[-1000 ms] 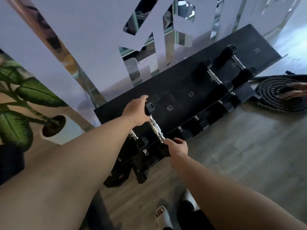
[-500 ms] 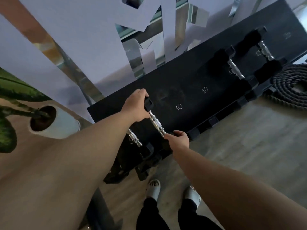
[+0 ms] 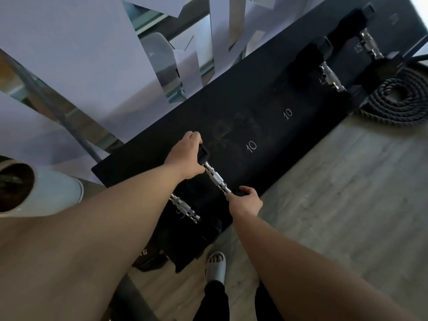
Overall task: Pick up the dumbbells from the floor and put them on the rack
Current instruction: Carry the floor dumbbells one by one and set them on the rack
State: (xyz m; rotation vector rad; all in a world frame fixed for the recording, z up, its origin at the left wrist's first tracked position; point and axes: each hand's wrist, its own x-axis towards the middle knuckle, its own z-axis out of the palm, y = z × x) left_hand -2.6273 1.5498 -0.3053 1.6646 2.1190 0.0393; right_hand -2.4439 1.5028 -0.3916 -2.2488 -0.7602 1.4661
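Note:
A black dumbbell with a silver knurled handle point(image 3: 216, 179) lies across the left part of the black rack point(image 3: 273, 93). My left hand point(image 3: 185, 156) grips its far black head, and my right hand point(image 3: 246, 201) grips the near head at the rack's front edge. Just left of it rests another dumbbell point(image 3: 185, 208), partly hidden by my left forearm. Two more dumbbells point(image 3: 331, 75) point(image 3: 370, 44) sit on the rack's right end. White "10" marks point(image 3: 251, 146) are painted on the bare shelf between them.
A coiled black battle rope point(image 3: 398, 98) lies on the wood floor right of the rack. A white plant pot point(image 3: 44, 191) stands at the left. Mirrored wall panels rise behind the rack. My feet in white slides point(image 3: 216, 266) stand close to the rack's front.
The view has tilted down and closer to the rack. Both hands keep their hold on the dumbbell's heads, which stays at the same spot on the shelf.

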